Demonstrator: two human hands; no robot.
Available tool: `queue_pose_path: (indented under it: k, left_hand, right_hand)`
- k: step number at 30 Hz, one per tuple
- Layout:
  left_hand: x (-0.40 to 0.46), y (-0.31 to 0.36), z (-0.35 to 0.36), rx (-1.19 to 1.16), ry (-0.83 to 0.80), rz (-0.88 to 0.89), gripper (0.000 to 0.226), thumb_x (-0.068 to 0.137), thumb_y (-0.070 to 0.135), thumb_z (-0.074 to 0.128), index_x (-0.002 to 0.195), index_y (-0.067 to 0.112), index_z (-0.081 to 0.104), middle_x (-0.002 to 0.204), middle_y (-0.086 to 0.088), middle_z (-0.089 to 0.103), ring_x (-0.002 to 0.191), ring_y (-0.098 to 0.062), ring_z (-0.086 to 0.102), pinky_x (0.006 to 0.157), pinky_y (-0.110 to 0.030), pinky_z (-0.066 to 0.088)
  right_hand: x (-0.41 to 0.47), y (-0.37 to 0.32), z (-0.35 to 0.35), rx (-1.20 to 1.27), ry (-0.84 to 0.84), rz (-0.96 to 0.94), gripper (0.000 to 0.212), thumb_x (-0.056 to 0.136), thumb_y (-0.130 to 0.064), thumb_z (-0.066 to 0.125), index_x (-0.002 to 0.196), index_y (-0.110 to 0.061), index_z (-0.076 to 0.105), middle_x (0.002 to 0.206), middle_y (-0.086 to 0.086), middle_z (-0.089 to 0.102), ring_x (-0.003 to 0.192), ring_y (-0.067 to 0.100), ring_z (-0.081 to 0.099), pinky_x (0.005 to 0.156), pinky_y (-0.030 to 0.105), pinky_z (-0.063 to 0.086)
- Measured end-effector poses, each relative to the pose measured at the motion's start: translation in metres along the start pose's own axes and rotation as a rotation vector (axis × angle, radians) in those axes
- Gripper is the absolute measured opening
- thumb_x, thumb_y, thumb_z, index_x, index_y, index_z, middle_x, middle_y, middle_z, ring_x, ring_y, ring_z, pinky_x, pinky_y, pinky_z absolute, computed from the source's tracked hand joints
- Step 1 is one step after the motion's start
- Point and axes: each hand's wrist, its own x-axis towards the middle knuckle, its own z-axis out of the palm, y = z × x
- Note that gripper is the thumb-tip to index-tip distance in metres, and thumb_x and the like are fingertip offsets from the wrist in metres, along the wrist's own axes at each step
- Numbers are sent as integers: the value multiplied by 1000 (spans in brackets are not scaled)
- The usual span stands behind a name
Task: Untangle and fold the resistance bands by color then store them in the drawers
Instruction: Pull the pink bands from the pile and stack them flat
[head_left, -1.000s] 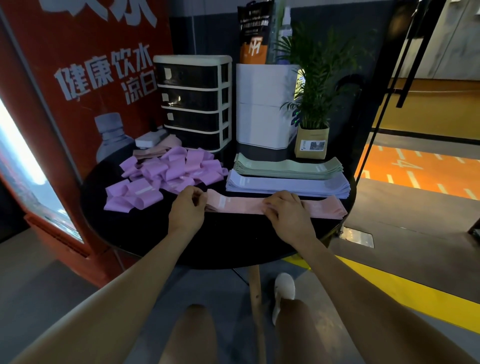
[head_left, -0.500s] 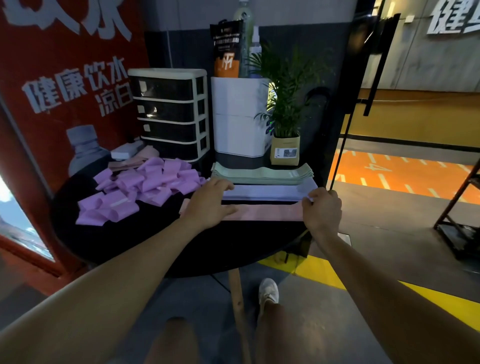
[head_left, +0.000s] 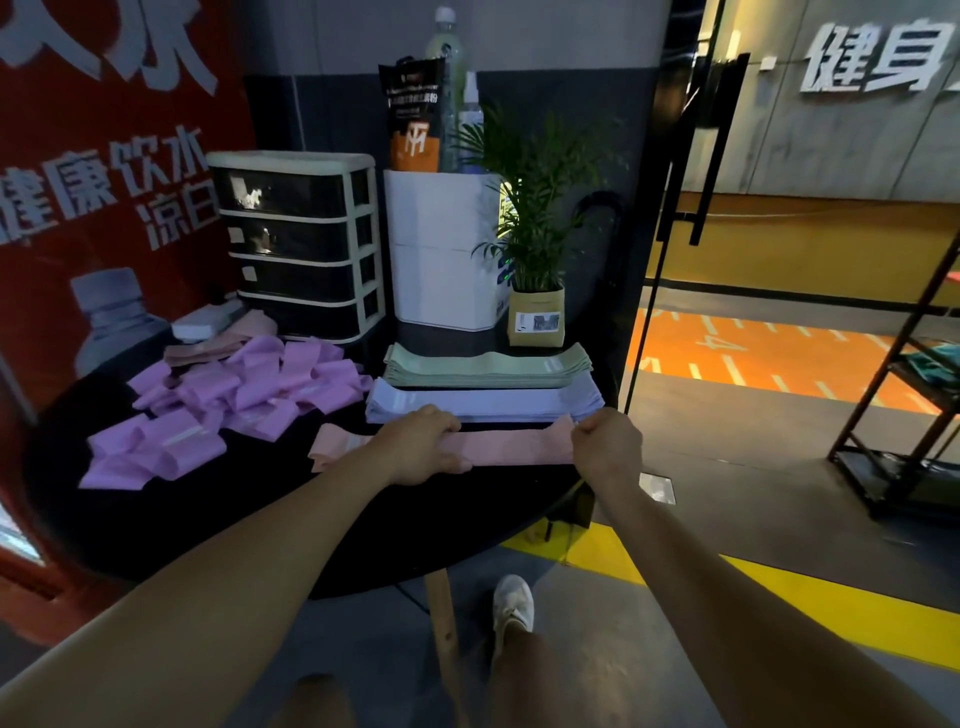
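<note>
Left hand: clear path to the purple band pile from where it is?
Probably yes. The left hand presses the pink band flat, and the purple band pile lies on the same table further left, with nothing standing between. It would have to let go of the pink band first.

On the round table (head_left: 218, 514) a long band (head_left: 511, 448) lies flat near the front edge, with the left hand (head_left: 422, 447) resting on its middle part and the right hand (head_left: 605, 448) closed on its right end. Just behind the band are two stacks of flat bands, the nearer stack (head_left: 483, 405) in front and the farther stack (head_left: 488, 366) behind it, partly on top, while a loose heap of folded bands (head_left: 223, 402) lies to the left. At the back of the table stands the drawer unit (head_left: 293, 244), to its right a tall box (head_left: 441, 249), and right of that a potted plant (head_left: 535, 260).
</note>
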Motion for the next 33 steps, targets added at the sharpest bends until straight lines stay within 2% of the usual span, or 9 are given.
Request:
queue_pose_path:
  k: [3,6,11,15,18,27,30,31,33]
  left_hand:
    - [-2,-2,2,-13,18,9,65,83,48,62,137,18,41,137,-5,40,124,-21,43,102,-33,36]
    - [-3,-3,4,-31,36,-2,66,82,49,62,137,19,41,136,-4,40,123,-21,43,102,-35,37]
    - [-8,-5,-2,-7,60,26,69,81,49,64,139,20,39,139,-2,41,126,-19,42,104,-37,36]
    - [-21,-19,-9,9,101,17,69,80,49,65,138,22,39,140,1,42,127,-18,42,106,-36,33]
    - [-32,-37,-12,100,127,13,67,81,51,63,138,24,40,141,3,42,128,-18,40,106,-33,30]
    - [-41,-64,-16,-25,133,39,49,83,43,64,127,26,53,131,5,50,118,-15,48,103,-32,37]
    - [-38,-70,-30,-103,199,23,42,86,37,62,124,22,56,124,2,53,114,-16,51,99,-31,40]
    - [-37,-74,-36,-119,230,15,38,87,34,61,122,21,57,121,1,54,112,-17,52,96,-29,42]
    - [-38,-85,-48,-156,302,20,30,88,25,61,116,15,61,113,0,56,105,-16,54,84,-15,40]
  right_hand:
    - [-2,-1,-2,-17,35,-31,16,86,-4,49,76,1,60,78,18,58,76,32,54,59,24,27]
    - [-1,3,-1,-32,71,-22,19,87,-6,51,97,5,63,97,19,64,93,33,58,65,24,30]
    - [-10,-8,2,-153,66,-196,28,87,-15,57,115,-10,60,117,13,52,112,32,44,88,35,38]
    - [-21,-23,18,-174,-194,-483,41,86,-27,62,125,-17,55,125,5,49,119,27,40,97,30,28]
    - [-30,-27,34,-248,-359,-551,46,89,-33,58,133,-23,49,134,0,42,124,25,36,94,27,25]
    - [-27,-45,40,-275,-384,-501,31,87,-36,53,114,-23,61,118,3,49,119,31,41,99,44,35]
    - [-21,-75,44,-201,-403,-520,30,91,-30,56,120,-24,58,128,3,46,123,27,37,102,42,31]
    - [-18,-86,48,-168,-414,-529,29,91,-29,57,119,-23,59,128,4,47,123,27,39,103,41,32]
    - [-11,-109,64,-114,-411,-585,28,89,-25,59,116,-19,62,125,8,53,119,29,45,102,41,37]
